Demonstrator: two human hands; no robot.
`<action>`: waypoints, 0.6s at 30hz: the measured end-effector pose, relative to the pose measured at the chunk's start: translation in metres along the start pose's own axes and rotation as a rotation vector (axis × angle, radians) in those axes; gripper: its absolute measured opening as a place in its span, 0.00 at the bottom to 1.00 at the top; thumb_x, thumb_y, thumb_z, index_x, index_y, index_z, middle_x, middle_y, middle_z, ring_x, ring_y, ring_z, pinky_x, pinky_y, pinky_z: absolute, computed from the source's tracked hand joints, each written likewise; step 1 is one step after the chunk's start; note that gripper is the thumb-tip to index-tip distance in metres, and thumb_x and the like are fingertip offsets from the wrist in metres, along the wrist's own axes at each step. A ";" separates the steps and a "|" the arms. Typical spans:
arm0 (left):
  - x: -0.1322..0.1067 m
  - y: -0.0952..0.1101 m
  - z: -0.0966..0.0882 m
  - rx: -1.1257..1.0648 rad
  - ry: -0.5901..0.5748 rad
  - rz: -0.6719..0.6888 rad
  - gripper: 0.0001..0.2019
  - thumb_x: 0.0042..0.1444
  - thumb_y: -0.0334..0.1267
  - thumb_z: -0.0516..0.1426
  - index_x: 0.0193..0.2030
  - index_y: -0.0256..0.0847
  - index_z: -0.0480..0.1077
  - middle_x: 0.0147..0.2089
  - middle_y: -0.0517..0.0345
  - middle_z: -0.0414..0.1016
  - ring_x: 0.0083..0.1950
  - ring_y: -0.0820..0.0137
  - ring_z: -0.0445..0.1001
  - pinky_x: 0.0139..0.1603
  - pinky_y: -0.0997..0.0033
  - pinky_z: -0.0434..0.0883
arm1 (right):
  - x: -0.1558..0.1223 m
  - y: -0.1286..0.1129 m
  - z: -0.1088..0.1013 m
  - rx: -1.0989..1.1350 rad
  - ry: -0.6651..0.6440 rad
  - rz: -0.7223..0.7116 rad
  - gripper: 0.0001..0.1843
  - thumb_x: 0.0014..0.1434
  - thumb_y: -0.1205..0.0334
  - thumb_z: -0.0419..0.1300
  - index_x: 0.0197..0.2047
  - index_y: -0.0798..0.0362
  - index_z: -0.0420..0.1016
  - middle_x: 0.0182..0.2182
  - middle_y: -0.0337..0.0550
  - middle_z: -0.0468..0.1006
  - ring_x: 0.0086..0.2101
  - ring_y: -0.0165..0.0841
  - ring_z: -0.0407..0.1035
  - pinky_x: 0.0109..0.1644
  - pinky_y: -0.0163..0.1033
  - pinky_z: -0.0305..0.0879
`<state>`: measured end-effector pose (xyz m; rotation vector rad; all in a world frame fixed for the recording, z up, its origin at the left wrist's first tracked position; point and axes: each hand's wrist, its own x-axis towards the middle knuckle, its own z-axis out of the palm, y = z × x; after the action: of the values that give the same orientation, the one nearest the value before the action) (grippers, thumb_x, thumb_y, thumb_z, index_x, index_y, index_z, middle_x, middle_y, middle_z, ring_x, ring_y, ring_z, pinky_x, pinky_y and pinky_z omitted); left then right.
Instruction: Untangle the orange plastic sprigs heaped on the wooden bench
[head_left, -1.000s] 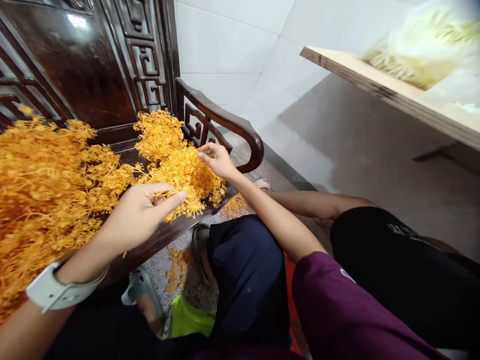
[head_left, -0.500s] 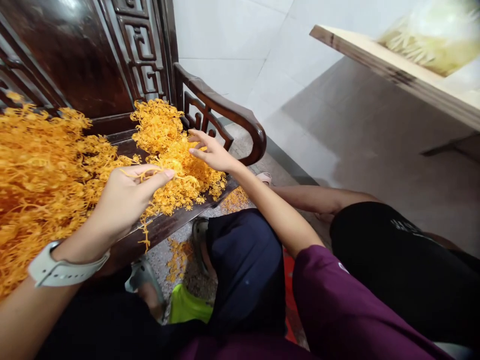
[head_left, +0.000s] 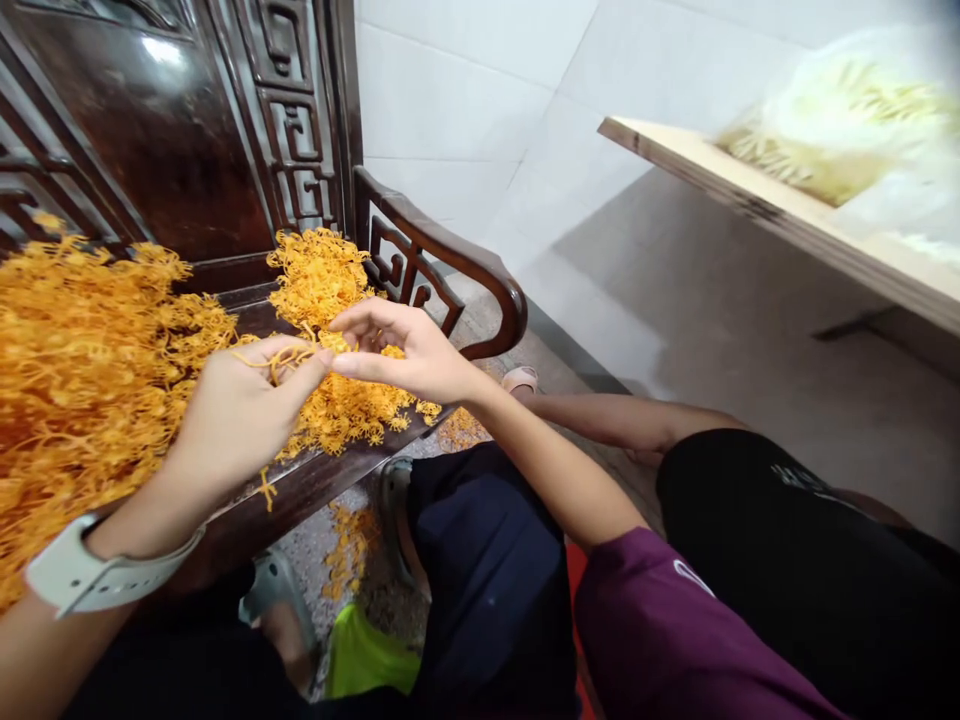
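far right, the edge of a plywood board point(head_left: 780, 205) with a blurred pale bundle point(head_left: 832, 125) on top, in front of a white tiled wall point(head_left: 457, 90); along the left, a dark carved wooden bench point(head_left: 300, 490) with a curved armrest point(head_left: 450, 255). across its seat, a large tangled heap of dried orange strands point(head_left: 82, 400), thin, stringy and branching, running into a smaller clump point(head_left: 322, 285) at the far end, with scraps on the speckled floor point(head_left: 349, 550) below. over that clump, the left hand point(head_left: 240, 430) with a white watch point(head_left: 97, 570), left fingers point(head_left: 296, 368) pinched shut on a few strands; the right hand point(head_left: 409, 355), right fingers point(head_left: 375, 320) half open and curved, touching the clump, no strand visibly held. compared with half a second earlier, hands far closer together, fingertips almost meeting.
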<state>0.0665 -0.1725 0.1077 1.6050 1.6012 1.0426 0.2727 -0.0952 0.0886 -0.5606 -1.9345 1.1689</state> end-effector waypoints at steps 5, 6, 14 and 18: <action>-0.004 0.003 -0.004 -0.008 -0.001 0.047 0.12 0.63 0.44 0.63 0.34 0.38 0.76 0.25 0.66 0.64 0.27 0.75 0.58 0.27 0.73 0.56 | 0.010 -0.003 0.020 0.219 0.111 0.073 0.23 0.62 0.42 0.74 0.38 0.55 0.79 0.31 0.36 0.77 0.31 0.26 0.68 0.36 0.34 0.69; -0.005 0.002 -0.006 -0.014 0.017 0.040 0.12 0.63 0.45 0.64 0.34 0.38 0.76 0.26 0.66 0.64 0.27 0.75 0.58 0.26 0.73 0.56 | 0.012 -0.003 0.021 0.279 0.134 0.106 0.23 0.59 0.42 0.76 0.38 0.55 0.79 0.31 0.36 0.77 0.30 0.25 0.68 0.35 0.34 0.69; -0.001 -0.006 -0.014 0.023 -0.004 0.158 0.14 0.69 0.41 0.58 0.32 0.40 0.71 0.28 0.65 0.67 0.30 0.74 0.63 0.31 0.72 0.61 | 0.017 -0.022 0.034 0.604 0.122 0.298 0.24 0.53 0.47 0.81 0.42 0.53 0.79 0.35 0.36 0.79 0.34 0.24 0.72 0.42 0.32 0.74; 0.001 -0.008 -0.015 0.122 0.026 0.177 0.17 0.71 0.39 0.54 0.28 0.43 0.59 0.25 0.67 0.58 0.27 0.73 0.58 0.28 0.68 0.57 | 0.019 -0.020 0.041 0.558 0.111 0.260 0.24 0.52 0.50 0.82 0.43 0.54 0.80 0.37 0.39 0.81 0.36 0.26 0.74 0.44 0.34 0.75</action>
<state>0.0491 -0.1723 0.1078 1.8489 1.5892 1.0780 0.2286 -0.1135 0.1031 -0.5630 -1.3775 1.7212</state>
